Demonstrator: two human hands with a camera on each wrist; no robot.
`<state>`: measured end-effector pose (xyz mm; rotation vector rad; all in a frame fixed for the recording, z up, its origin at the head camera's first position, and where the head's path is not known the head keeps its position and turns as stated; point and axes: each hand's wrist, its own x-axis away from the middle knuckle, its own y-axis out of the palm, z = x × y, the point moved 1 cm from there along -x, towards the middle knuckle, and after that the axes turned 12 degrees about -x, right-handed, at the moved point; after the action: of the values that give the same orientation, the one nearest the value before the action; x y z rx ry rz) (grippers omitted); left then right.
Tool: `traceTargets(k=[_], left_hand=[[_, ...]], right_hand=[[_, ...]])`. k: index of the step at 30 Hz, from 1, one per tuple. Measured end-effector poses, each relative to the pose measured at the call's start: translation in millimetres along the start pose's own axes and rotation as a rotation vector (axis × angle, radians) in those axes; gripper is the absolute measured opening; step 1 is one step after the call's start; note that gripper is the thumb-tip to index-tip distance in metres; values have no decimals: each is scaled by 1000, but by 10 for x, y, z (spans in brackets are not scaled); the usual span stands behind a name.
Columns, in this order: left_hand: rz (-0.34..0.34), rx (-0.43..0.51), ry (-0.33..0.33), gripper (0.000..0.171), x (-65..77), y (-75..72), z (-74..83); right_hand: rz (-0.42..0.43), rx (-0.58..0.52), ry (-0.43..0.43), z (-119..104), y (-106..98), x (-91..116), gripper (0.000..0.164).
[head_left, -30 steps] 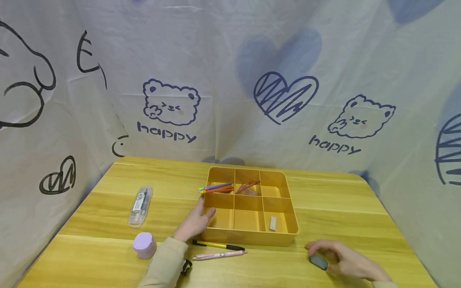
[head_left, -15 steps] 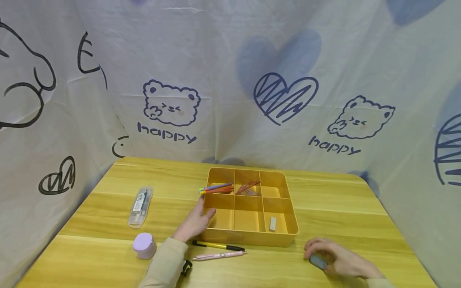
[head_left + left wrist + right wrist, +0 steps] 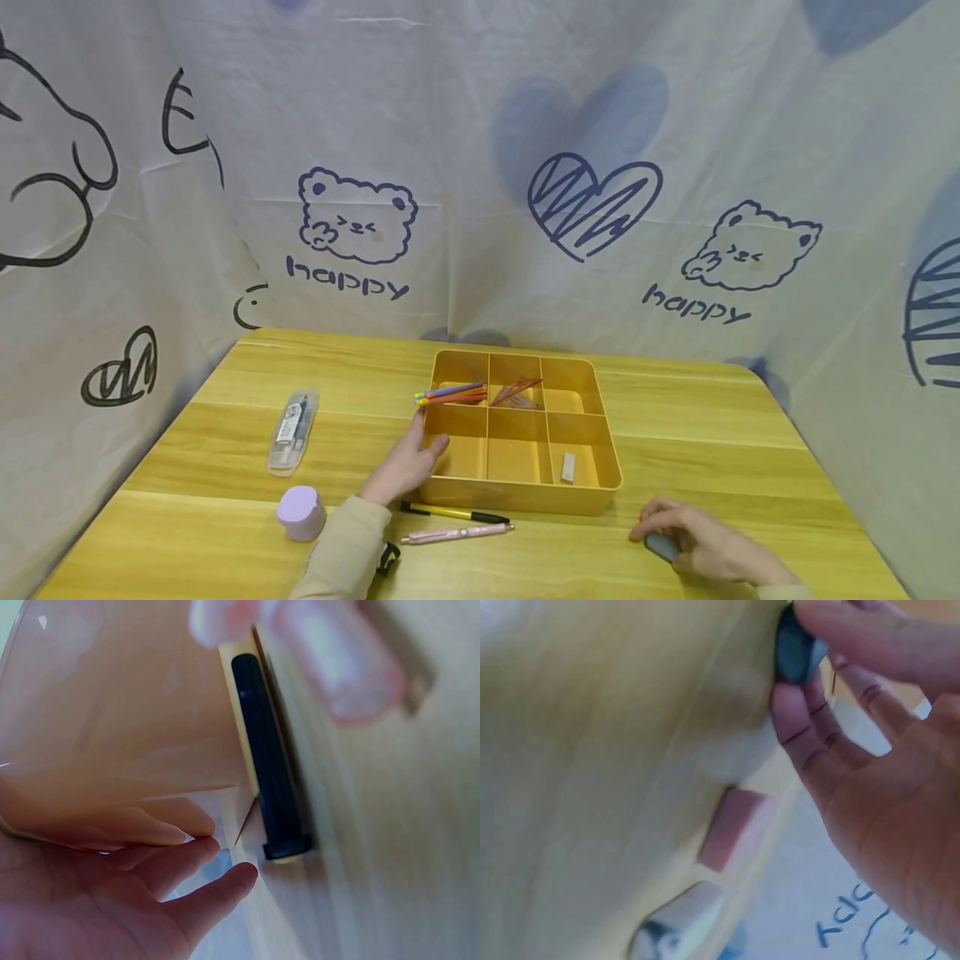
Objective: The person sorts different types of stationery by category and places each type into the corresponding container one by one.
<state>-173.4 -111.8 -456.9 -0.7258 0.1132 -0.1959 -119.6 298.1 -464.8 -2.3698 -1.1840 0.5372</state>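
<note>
The yellow organizer box (image 3: 517, 495) has several compartments. My left hand (image 3: 403, 465) holds its left wall, thumb over the rim and fingers along the outside; the left wrist view shows these fingers (image 3: 217, 896) against the wall. Pencils (image 3: 453, 394) with colored ends stick out over the back-left compartment. My right hand (image 3: 705, 542) pinches a small dark grey rounded block (image 3: 662, 547) between thumb and fingers, low over the table at right. In the right wrist view this dark block (image 3: 795, 646) sits at my fingertips. A white block (image 3: 568, 467) lies in the front-right compartment.
A yellow-and-black pen (image 3: 457, 512) and a pink pen (image 3: 457, 533) lie before the box. At left are a clear case (image 3: 292, 433) and a lilac round container (image 3: 302, 512). A pink block (image 3: 735, 829) and a white block (image 3: 679, 919) lie by the right hand.
My right hand shifts slightly around the dark block, its forefinger now straighter and pointing left. The left hand and the box stay in place.
</note>
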Motion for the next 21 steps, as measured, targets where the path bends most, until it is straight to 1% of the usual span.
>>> traceTargets(k=[4, 6, 7, 10, 12, 14, 17, 19, 21], left_hand=[[-1, -4, -4, 69, 3, 0, 3], [-3, -7, -10, 69, 4, 0, 3], [-4, -9, -13, 69, 5, 1, 1], [-5, -14, -16, 69, 6, 7, -2], [-5, -16, -17, 69, 6, 11, -4], [-4, -14, -15, 69, 7, 12, -2], [-1, -4, -9, 69, 5, 9, 3], [0, -1, -5, 69, 4, 2, 9], [0, 0, -3, 69, 2, -2, 12]], right_hand=[[28, 153, -28, -11, 18, -17, 53], [39, 204, -34, -13, 17, -10, 51], [44, 211, -32, -11, 15, -3, 50], [78, 174, 7, -8, 10, 29, 49], [118, 118, 35, -9, 7, 53, 47], [166, 79, 41, -10, 4, 79, 42], [239, 60, 21, -17, 3, 105, 37], [288, 53, 10, -26, 8, 110, 37], [351, 15, 17, -42, 16, 100, 38]])
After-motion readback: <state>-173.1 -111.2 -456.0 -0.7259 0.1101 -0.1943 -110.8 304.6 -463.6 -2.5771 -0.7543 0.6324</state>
